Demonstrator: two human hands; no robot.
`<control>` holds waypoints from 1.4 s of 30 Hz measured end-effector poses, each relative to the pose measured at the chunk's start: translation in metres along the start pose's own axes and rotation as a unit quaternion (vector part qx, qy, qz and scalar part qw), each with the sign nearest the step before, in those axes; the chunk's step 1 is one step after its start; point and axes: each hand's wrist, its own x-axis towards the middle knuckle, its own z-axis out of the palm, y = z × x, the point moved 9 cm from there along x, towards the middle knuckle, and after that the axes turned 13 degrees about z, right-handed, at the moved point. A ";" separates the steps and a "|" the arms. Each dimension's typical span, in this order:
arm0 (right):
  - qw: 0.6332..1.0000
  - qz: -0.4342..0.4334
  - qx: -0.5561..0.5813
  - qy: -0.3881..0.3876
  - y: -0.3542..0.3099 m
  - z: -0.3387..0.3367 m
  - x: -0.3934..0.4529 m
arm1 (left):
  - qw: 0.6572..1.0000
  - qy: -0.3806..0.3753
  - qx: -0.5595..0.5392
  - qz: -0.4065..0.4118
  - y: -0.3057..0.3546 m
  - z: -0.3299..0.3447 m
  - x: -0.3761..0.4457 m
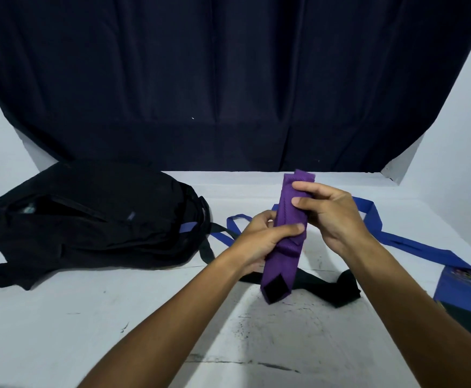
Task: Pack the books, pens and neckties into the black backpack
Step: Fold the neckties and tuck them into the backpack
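Both hands held a folded purple necktie (283, 242) upright above the white tabletop (60, 317); the left hand (259, 245) gripped its middle, fingers curled round it; the right hand (329, 214) pinched its upper end; the black backpack (88, 214) lay to the left; a blue necktie (413, 242) and a black necktie (329, 288) lay on the tabletop behind.

You have one view only, from the wide-angle camera on your head. It looks forward and down over both forearms onto the white table (60, 331), close to your hands at centre, and faces the dark curtain (228, 79) behind; straight edges bow near the borders.
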 end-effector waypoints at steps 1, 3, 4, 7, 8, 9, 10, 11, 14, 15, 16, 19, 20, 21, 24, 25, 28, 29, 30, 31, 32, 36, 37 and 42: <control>1.000 -0.012 0.010 0.014 -0.004 -0.005 0.002 | 0.997 0.051 0.060 0.004 -0.002 -0.013 0.001; 0.998 -0.051 0.029 0.032 -0.013 -0.013 0.003 | 0.975 0.165 0.143 0.042 0.002 -0.038 -0.003; 0.996 -0.075 0.031 0.039 -0.018 -0.016 0.003 | 0.964 0.196 0.168 0.055 0.002 -0.047 -0.008; 0.991 -0.126 0.014 0.035 -0.025 -0.015 -0.002 | 0.984 0.131 0.113 -0.038 -0.027 -0.041 -0.019; 0.992 -0.126 0.011 0.021 -0.023 -0.010 -0.004 | 0.990 0.094 0.024 -0.101 -0.044 -0.032 -0.020; 0.993 -0.120 0.010 -0.002 -0.019 -0.004 -0.008 | 0.983 0.062 -0.088 -0.150 -0.055 -0.022 -0.022; 0.994 -0.109 0.010 -0.029 -0.014 0.004 -0.012 | 0.965 0.045 -0.195 -0.171 -0.058 -0.013 -0.022; 0.994 -0.093 0.014 -0.059 -0.008 0.012 -0.016 | 0.944 0.042 -0.280 -0.170 -0.054 -0.008 -0.020; 0.990 -0.035 0.022 -0.134 0.015 0.029 -0.028 | 0.922 0.095 -0.359 -0.107 -0.041 -0.024 -0.003; 0.989 -0.022 0.015 -0.149 0.022 0.031 -0.031 | 0.929 0.103 -0.343 -0.089 -0.035 -0.030 0.000; 0.987 -0.016 0.002 -0.159 0.028 0.032 -0.033 | 0.940 0.105 -0.317 -0.076 -0.031 -0.035 0.002; 0.983 -0.041 -0.050 -0.172 0.034 0.034 -0.041 | 0.961 0.080 -0.261 -0.040 -0.021 -0.037 0.002; 0.982 -0.060 -0.069 -0.166 0.033 0.034 -0.043 | 0.965 0.071 -0.249 -0.027 -0.021 -0.037 0.002; 0.981 -0.077 -0.085 -0.158 0.030 0.034 -0.044 | 0.967 0.062 -0.245 -0.016 -0.020 -0.035 0.000; 0.980 -0.100 -0.111 -0.129 0.023 0.032 -0.041 | 0.967 0.021 -0.254 0.012 -0.023 -0.029 -0.005; 0.981 -0.097 -0.113 -0.123 0.022 0.032 -0.039 | 0.967 0.004 -0.254 0.023 -0.021 -0.025 -0.007; 0.983 -0.082 -0.099 -0.130 0.025 0.032 -0.033 | 0.968 -0.040 -0.237 0.074 -0.013 -0.016 -0.015; 0.982 -0.086 -0.099 -0.132 0.024 0.034 -0.032 | 0.972 -0.044 -0.213 0.092 -0.011 -0.016 -0.017; 0.981 -0.092 -0.105 -0.134 0.024 0.035 -0.031 | 0.976 -0.043 -0.189 0.102 -0.010 -0.016 -0.019; 0.980 -0.095 -0.111 -0.136 0.024 0.036 -0.031 | 0.979 -0.037 -0.169 0.106 -0.009 -0.017 -0.021; 0.979 -0.096 -0.115 -0.139 0.025 0.038 -0.030 | 0.981 -0.027 -0.157 0.109 -0.009 -0.018 -0.022; 0.976 -0.107 -0.145 -0.119 0.032 0.041 -0.025 | 0.977 -0.009 -0.182 0.114 -0.007 -0.022 -0.024; 0.977 -0.101 -0.148 -0.112 0.034 0.042 -0.025 | 0.974 -0.009 -0.197 0.110 -0.007 -0.023 -0.025; 0.983 0.037 -0.032 -0.178 0.053 0.048 -0.023 | 0.975 0.004 -0.199 0.100 -0.007 -0.033 -0.027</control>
